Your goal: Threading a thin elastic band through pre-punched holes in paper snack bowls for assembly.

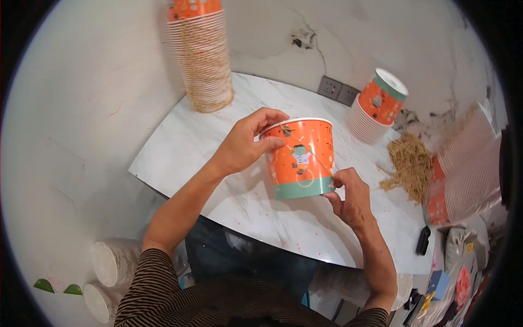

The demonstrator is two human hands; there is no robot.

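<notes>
An orange paper bucket (313, 155) with a white rim, a green band at the bottom and printed cartoon figures is held above the marble-patterned table. At its upper left, my left hand (245, 140) pinches the rim, thumb on the outside and fingers over the edge. My right hand (353, 199) grips the lower right of the bucket by its base. A thin diagonal line crosses the bucket's front; whether it is a string or print I cannot tell. The inside of the bucket is hidden.
Nested paper buckets (201, 60) with twine strands rise at the back left. Another bucket (381, 98) tops a shorter stack at the back right. Right of it lie a heap of brown twine (407, 166) and plastic-wrapped buckets (468, 163). Sockets (338, 91) are on the wall.
</notes>
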